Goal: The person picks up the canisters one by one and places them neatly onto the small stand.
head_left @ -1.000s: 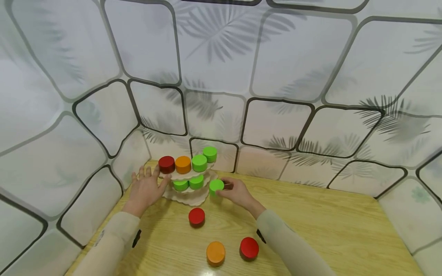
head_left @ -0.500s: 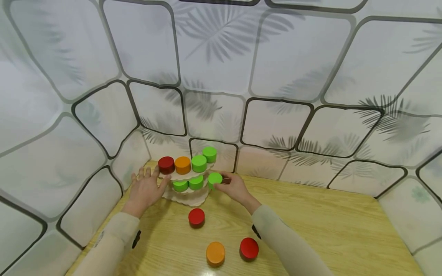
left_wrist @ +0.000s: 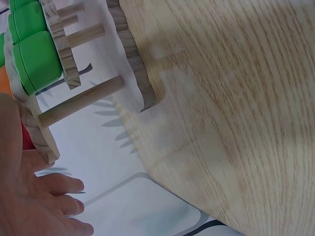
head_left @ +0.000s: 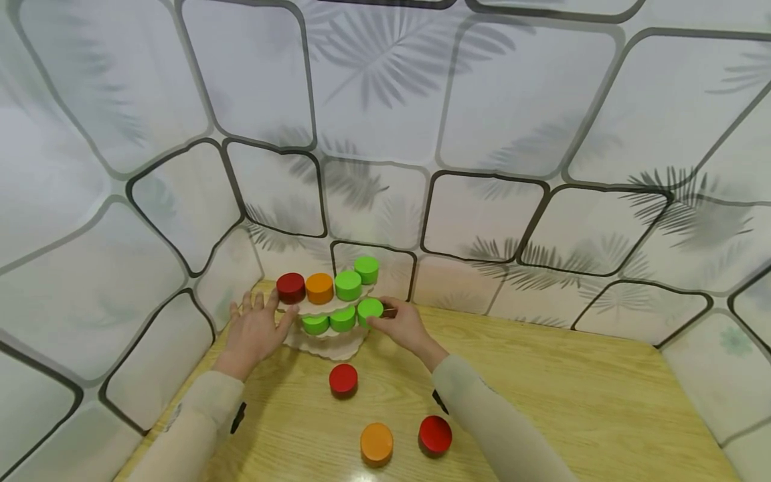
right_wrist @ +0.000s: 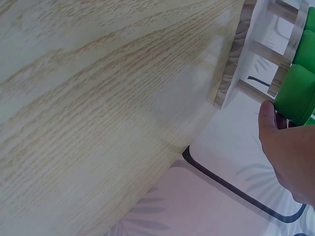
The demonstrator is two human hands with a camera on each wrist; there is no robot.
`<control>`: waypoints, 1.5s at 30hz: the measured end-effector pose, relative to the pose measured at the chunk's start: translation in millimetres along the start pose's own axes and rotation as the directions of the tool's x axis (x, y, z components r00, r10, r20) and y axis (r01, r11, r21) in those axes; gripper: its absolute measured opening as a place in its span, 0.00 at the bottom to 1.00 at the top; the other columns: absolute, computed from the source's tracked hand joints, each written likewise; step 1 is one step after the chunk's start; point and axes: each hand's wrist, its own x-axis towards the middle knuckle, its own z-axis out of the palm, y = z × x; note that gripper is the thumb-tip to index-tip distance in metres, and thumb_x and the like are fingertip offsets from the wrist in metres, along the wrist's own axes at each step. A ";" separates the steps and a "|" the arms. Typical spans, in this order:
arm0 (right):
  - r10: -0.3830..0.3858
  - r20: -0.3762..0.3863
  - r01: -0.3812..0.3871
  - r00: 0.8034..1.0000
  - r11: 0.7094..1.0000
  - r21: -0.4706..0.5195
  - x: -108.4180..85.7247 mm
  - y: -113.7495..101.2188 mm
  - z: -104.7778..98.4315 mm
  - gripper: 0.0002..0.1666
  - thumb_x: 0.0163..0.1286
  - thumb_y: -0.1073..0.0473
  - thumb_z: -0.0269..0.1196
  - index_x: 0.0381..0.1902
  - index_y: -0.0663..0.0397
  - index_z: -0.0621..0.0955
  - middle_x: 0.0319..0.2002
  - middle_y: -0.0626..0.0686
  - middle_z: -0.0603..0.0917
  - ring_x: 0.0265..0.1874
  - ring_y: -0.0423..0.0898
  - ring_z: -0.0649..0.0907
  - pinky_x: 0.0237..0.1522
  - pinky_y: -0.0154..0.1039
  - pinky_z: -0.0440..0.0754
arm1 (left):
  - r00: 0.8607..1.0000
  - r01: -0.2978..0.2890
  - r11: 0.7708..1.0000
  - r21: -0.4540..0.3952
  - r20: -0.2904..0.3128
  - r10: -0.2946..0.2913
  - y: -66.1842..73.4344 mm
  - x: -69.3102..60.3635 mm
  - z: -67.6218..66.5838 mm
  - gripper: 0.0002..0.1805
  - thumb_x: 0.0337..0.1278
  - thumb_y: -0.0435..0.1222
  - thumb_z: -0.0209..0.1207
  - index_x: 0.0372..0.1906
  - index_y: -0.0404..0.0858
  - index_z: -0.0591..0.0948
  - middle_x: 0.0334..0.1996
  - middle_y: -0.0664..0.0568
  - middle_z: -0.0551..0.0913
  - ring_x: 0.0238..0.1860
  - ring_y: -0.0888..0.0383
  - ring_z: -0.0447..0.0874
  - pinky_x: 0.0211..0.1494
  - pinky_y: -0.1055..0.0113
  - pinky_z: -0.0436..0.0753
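A tiered stand [head_left: 331, 348] with pale scalloped shelves and wooden posts stands in the table's back left corner. My left hand [head_left: 253, 335] rests against its left edge with fingers spread, beside a dark red cylinder [head_left: 291, 288] on the upper shelf. With thumb and fingers, my right hand [head_left: 405, 327] pinches a green cylinder [head_left: 370, 308] at the right end of the middle shelf. Two more green cylinders, the nearer one [head_left: 343, 318] right beside it, sit on that shelf. The upper shelf also bears an orange cylinder [head_left: 319, 288] and two green ones [head_left: 348, 285].
On the wooden table [head_left: 542, 388] in front of the stand lie a red cylinder [head_left: 343, 380], an orange cylinder [head_left: 376, 443] and another red cylinder [head_left: 435, 435]. Patterned wall panels [head_left: 482, 221] rise behind and at both sides.
My right hand has moved the green cylinder up and left, from in front of the stand's right side to the middle shelf's end. The left hand has stayed put.
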 end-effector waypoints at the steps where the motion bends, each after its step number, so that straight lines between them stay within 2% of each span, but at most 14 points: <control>1: 0.000 -0.002 0.000 1.000 1.000 -0.002 0.3 -0.3 0.2 0.27 0.68 0.57 0.73 0.63 0.59 0.84 0.56 0.59 0.88 0.54 0.56 0.88 0.52 0.45 0.89 | 1.000 -0.001 1.000 0.000 0.001 0.001 0.0 -0.2 -0.5 0.47 0.82 0.64 0.34 0.81 0.28 0.60 0.76 0.18 0.59 0.79 0.18 0.49 0.77 0.21 0.49; 19: -0.021 0.018 0.022 1.000 0.996 -0.087 5.0 -4.9 1.8 0.22 0.68 0.56 0.72 0.59 0.56 0.87 0.51 0.57 0.91 0.49 0.53 0.89 0.47 0.41 0.88 | 1.000 -0.001 1.000 0.004 0.002 0.001 -2.8 0.8 -1.7 0.47 0.82 0.64 0.34 0.81 0.28 0.61 0.76 0.19 0.62 0.79 0.19 0.51 0.77 0.22 0.49; 31: 0.001 0.003 0.000 1.000 0.997 -0.083 9.2 -7.1 5.2 0.25 0.69 0.54 0.71 0.62 0.54 0.86 0.53 0.56 0.89 0.52 0.52 0.88 0.50 0.41 0.88 | 1.000 -0.006 1.000 -0.015 -0.001 0.006 -2.1 1.6 -1.7 0.47 0.81 0.64 0.35 0.81 0.27 0.61 0.75 0.19 0.62 0.78 0.19 0.51 0.77 0.21 0.48; 35: -0.003 0.000 0.003 1.000 0.997 -0.077 10.9 -7.1 6.9 0.27 0.69 0.54 0.71 0.63 0.57 0.85 0.54 0.58 0.89 0.53 0.54 0.88 0.49 0.42 0.89 | 1.000 -0.010 1.000 -0.008 -0.007 0.010 -2.2 1.8 -1.8 0.47 0.82 0.64 0.35 0.80 0.27 0.62 0.75 0.18 0.63 0.78 0.18 0.52 0.77 0.21 0.49; 45: 0.002 -0.014 -0.003 1.000 0.999 -0.047 13.7 -8.2 9.6 0.27 0.68 0.55 0.72 0.62 0.58 0.85 0.56 0.59 0.89 0.54 0.56 0.88 0.49 0.43 0.89 | 1.000 -0.004 1.000 -0.011 0.011 0.004 -1.8 2.0 -0.3 0.47 0.82 0.64 0.34 0.82 0.29 0.59 0.76 0.19 0.61 0.79 0.18 0.50 0.77 0.21 0.48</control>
